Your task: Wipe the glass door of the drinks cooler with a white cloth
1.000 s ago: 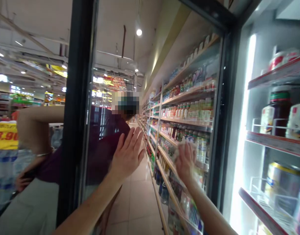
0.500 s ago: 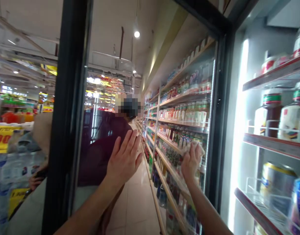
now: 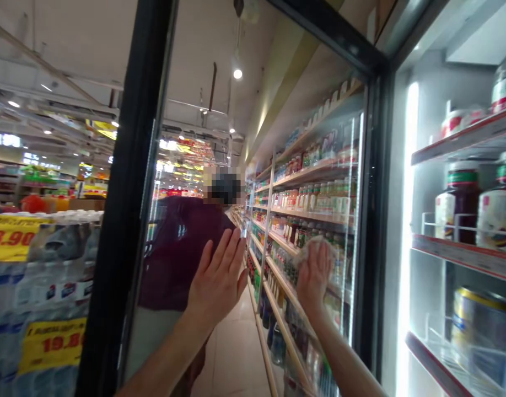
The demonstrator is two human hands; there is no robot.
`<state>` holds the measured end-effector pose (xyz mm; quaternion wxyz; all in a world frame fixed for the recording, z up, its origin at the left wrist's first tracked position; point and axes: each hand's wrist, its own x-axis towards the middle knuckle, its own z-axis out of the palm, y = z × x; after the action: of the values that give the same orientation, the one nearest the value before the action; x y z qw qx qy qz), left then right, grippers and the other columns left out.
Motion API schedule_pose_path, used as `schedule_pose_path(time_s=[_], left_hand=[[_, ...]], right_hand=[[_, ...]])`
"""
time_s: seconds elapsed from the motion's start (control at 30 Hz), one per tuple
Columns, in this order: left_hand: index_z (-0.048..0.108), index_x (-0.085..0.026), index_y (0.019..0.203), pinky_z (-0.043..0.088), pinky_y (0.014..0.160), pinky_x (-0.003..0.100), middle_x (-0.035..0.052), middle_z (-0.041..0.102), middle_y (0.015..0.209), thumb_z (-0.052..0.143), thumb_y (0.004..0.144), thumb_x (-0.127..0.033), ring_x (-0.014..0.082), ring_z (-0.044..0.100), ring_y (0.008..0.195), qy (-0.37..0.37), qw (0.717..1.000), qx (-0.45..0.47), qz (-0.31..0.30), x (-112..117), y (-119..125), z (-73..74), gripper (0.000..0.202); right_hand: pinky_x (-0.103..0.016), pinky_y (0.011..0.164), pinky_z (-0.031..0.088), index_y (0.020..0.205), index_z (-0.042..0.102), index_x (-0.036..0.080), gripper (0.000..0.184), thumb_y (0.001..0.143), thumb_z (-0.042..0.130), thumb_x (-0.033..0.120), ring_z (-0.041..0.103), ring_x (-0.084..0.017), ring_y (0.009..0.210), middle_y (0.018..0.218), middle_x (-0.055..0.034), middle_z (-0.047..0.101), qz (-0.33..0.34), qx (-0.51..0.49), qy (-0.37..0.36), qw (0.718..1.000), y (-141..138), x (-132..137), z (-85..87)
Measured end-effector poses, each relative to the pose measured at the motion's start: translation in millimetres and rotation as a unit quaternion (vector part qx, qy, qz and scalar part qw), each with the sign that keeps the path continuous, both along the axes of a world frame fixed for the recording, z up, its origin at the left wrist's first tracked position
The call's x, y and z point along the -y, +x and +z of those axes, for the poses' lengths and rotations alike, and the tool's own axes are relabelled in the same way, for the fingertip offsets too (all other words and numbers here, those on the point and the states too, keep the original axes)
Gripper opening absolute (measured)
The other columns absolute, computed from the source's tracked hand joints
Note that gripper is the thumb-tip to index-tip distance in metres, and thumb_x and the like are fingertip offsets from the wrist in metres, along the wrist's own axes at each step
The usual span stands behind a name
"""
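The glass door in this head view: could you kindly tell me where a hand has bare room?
Bare glass lies between the left hand and right hand, and above both up to the black frame. It is crowded at the cloth under the right hand and on the lit shelves, where bottles stand side by side.

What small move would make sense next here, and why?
Probably slide the cloth slightly rightward across the glass door: the right hand appears to press it there, the glass door extends beyond it on that side, and the left hand, spread open, is out of that path.
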<state>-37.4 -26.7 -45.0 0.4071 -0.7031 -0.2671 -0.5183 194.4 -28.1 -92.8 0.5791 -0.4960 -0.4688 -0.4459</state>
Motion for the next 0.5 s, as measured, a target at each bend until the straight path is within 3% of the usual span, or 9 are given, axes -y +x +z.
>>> schedule_pose_path(time_s=[0.07, 0.13, 0.33, 0.5], left_hand=[[0.029, -0.015, 0.141, 0.012, 0.114, 0.041, 0.0100, 0.036, 0.144, 0.046, 0.087, -0.033, 0.0222, 0.030, 0.135, -0.005, 1.000, 0.001, 0.000, 1, -1, 0.1, 0.059], [0.031, -0.015, 0.140, 0.013, 0.114, 0.041, 0.0097, 0.036, 0.144, 0.046, 0.087, -0.032, 0.0219, 0.029, 0.135, -0.009, 1.000, -0.004, 0.000, 3, -2, 0.3, 0.057], [0.030, -0.015, 0.141, 0.013, 0.114, 0.040, 0.0097, 0.038, 0.143, 0.045, 0.087, -0.031, 0.0215, 0.029, 0.135, -0.009, 1.000, -0.009, 0.006, 6, -3, 0.1, 0.058], [0.030, -0.015, 0.141, 0.013, 0.114, 0.041, 0.0097, 0.037, 0.143, 0.046, 0.087, -0.032, 0.0215, 0.027, 0.136, -0.011, 1.000, -0.012, 0.007, 8, -2, -0.4, 0.059]], right_hand=[[-0.058, 0.106, 0.023, 0.141, 0.030, 0.026, 0.056, 0.086, 0.038, 0.020, 0.025, -0.029, 0.137, 0.147, -0.0104, 0.031, 0.026, 0.145, -0.057, 0.988, -19, 7, -18.1], [-0.056, 0.108, 0.023, 0.140, 0.031, 0.027, 0.058, 0.084, 0.042, 0.018, 0.025, -0.027, 0.137, 0.147, -0.0083, 0.032, 0.036, 0.214, -0.079, 0.973, -28, 14, -34.5], [-0.059, 0.103, 0.029, 0.142, 0.028, 0.022, 0.055, 0.088, 0.036, 0.017, 0.024, -0.030, 0.137, 0.148, -0.0129, 0.028, 0.012, 0.035, -0.041, 0.998, -13, 22, -49.4], [-0.058, 0.103, 0.031, 0.139, 0.034, 0.022, 0.056, 0.084, 0.041, 0.014, 0.031, -0.030, 0.134, 0.143, -0.0117, 0.037, 0.033, 0.136, -0.082, 0.987, -61, 27, -82.7]])
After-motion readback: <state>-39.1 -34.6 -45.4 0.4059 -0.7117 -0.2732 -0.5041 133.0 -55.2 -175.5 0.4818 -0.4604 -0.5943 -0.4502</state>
